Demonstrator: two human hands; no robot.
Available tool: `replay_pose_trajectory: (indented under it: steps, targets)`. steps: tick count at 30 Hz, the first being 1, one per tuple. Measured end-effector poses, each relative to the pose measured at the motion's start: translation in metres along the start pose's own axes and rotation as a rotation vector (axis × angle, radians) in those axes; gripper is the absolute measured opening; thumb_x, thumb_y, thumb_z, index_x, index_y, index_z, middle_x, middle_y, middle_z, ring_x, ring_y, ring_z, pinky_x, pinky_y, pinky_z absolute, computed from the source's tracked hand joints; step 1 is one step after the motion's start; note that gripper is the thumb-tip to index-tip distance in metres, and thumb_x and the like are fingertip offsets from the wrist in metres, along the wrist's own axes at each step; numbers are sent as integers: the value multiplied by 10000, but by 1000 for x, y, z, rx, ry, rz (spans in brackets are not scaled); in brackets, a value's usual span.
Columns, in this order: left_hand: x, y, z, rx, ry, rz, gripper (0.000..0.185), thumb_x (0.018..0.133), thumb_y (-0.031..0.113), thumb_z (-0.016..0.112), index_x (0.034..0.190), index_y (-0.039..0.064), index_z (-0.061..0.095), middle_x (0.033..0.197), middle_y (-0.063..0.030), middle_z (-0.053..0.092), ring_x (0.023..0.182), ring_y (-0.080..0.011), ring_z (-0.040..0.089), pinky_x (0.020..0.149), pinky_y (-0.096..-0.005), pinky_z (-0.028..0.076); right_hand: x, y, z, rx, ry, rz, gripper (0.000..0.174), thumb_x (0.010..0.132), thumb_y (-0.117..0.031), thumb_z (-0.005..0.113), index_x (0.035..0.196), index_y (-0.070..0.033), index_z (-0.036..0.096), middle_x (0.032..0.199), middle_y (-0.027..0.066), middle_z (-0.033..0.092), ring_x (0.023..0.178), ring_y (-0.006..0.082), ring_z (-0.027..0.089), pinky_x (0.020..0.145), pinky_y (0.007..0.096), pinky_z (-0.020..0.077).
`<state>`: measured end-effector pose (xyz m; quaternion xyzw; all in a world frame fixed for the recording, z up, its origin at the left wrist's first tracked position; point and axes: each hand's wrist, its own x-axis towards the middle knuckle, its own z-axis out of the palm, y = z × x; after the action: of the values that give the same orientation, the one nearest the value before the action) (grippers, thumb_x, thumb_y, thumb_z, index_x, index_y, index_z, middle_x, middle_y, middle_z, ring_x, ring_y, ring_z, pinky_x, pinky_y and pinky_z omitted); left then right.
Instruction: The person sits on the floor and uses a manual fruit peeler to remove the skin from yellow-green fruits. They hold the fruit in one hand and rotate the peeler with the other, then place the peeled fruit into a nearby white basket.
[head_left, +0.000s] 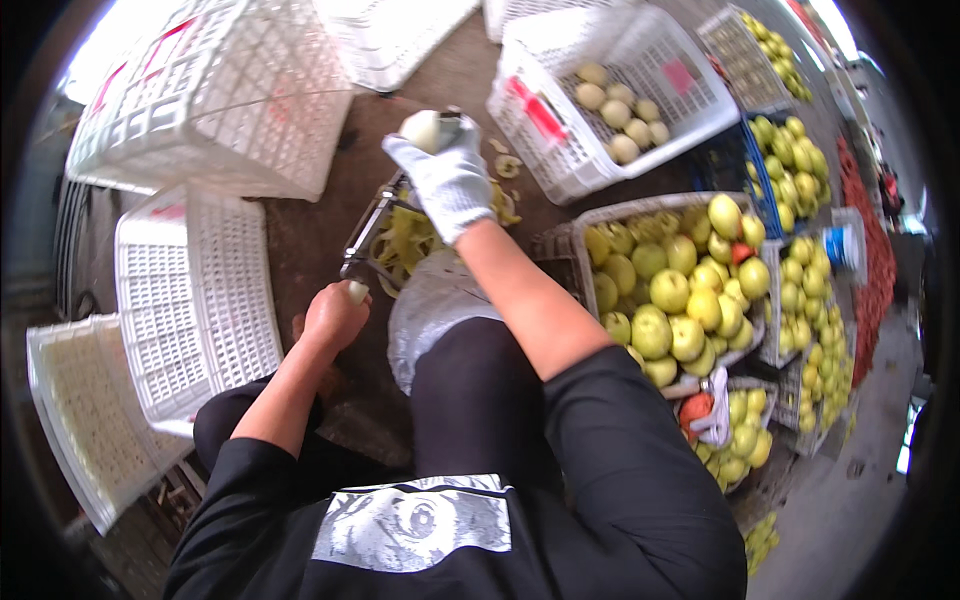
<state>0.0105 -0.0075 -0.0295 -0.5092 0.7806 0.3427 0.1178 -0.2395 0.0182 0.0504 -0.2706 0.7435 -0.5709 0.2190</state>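
Observation:
My bare left hand (334, 315) is closed around the pale handle knob (358, 291) of a metal hand-crank peeler (371, 229). In a white knit glove, my right hand (450, 176) is around a pale peeled fruit (421, 130) at the peeler's far end. A dark metal piece (450, 124) shows beside that fruit, partly covered by the fingers. Yellow-green peels (409, 236) hang and heap below the peeler. A clear plastic sheet (439, 300) lies over my knee, near the peels.
Round peeled fruits sit in a white plastic crate (559, 176) at the front right. Nearer, another crate (581, 262) is heaped with unpeeled yellow-green fruits (669, 291). White crates (262, 146) stand at the left. Peel scraps (508, 166) lie on the brown surface.

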Motion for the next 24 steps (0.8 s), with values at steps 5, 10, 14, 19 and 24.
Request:
replay_pose_trajectory:
  steps: [5,10,14,19,24]
  targets:
    - [-4,0,-1,53,114,45,171,838,196,636,931,110,751,919,-185,742,925,-392,707,838,-473,553,69,3,-1,132,265,155,537,842,-429,755,1168,-34,591,1024,117,703,863,212,677,790,337,555]
    - [-4,1,-7,18,162,59,170,818,189,645,918,95,746,896,-199,733,897,-404,701,815,-469,555,136,-1,-161,-209,347,265,599,833,-510,730,1100,24,670,1016,185,755,866,268,737,811,394,571]
    - [-2,0,-8,-74,94,33,161,804,182,650,877,77,747,880,-206,729,873,-400,701,807,-471,555,42,44,-298,-876,36,315,429,855,-370,700,1129,-39,689,1075,197,724,926,320,702,880,418,559]
    - [-2,-1,-9,-10,82,49,183,815,201,648,895,68,744,880,-211,727,878,-407,699,808,-475,554,-52,128,-352,-1571,-425,459,575,823,-298,738,1345,-114,582,1272,217,637,1145,380,642,978,448,539]
    - [-1,-1,-11,-21,59,17,224,836,243,657,913,46,731,892,-225,724,897,-418,693,815,-487,550,-49,142,-337,-1528,-272,665,804,733,-332,821,1412,-97,461,1322,253,566,1203,399,610,981,477,531]
